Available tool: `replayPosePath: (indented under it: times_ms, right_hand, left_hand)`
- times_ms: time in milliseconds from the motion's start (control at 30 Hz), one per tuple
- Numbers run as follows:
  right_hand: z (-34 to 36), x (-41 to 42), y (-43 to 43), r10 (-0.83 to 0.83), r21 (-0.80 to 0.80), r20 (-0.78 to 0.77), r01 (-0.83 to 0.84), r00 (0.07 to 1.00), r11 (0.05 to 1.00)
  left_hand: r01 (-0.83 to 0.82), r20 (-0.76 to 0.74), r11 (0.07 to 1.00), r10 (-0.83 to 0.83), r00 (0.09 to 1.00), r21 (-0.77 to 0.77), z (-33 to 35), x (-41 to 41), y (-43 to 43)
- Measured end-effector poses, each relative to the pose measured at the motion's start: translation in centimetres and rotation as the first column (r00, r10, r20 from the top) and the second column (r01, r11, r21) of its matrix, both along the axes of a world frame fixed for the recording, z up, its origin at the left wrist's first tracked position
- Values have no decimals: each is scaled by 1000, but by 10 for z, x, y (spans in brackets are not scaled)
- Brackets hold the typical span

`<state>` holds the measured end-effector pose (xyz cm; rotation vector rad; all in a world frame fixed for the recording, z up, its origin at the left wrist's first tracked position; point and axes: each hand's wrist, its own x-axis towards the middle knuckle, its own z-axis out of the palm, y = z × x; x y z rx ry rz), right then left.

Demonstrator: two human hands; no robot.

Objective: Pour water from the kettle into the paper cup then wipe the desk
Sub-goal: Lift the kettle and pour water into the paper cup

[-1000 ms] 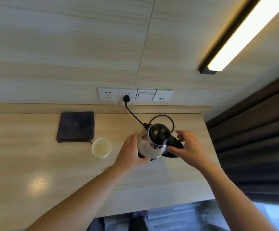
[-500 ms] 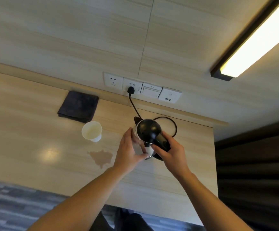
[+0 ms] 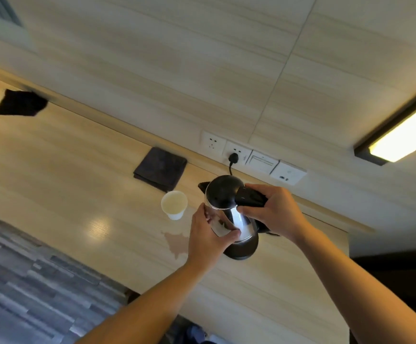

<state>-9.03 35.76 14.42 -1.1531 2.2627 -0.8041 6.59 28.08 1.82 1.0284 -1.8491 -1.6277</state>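
Observation:
A steel kettle (image 3: 236, 220) with a black lid sits on its black base near the back right of the wooden desk (image 3: 82, 184). My right hand (image 3: 274, 211) grips its black handle. My left hand (image 3: 208, 240) is wrapped around the shiny body from the front left. The white paper cup (image 3: 174, 204) stands upright just left of the kettle, apart from it. A dark folded cloth (image 3: 161, 168) lies flat behind the cup by the wall. A small wet patch (image 3: 175, 243) spreads on the desk in front of the cup.
A black cord (image 3: 232, 161) runs from the wall socket down behind the kettle. Another dark cloth (image 3: 20, 103) lies far left at the back. The desk's front edge runs diagonally with striped flooring (image 3: 28, 289) beyond it. A lit lamp bar (image 3: 400, 130) hangs at right.
My right hand has closed on the kettle's handle and my left hand has settled on its body. The view has swung and tilted, so the desk's left part now shows.

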Motion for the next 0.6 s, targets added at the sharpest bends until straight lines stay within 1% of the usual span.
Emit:
replayPosePath:
  times_ms: [133,267,400,600]
  right_hand:
    - [1,7,-28,84,121,-54,-77,995,990]
    - [-4,16,-50,146,181,-113,-124,983,976]
    - [-11,22,-67,168,238,-146,-131,975,962]
    - [-12,29,-89,201,347,-184,-127,962,929]
  left_hand:
    - [-39,2,988,39,999,149,-1,10,-5]
    - [-43,15,969,40,999,243,-7,17,-11]
    - [-23,27,938,14,1000,347,-8,22,-19]
    - [-21,89,901,-20,996,434,-21,24,-29]
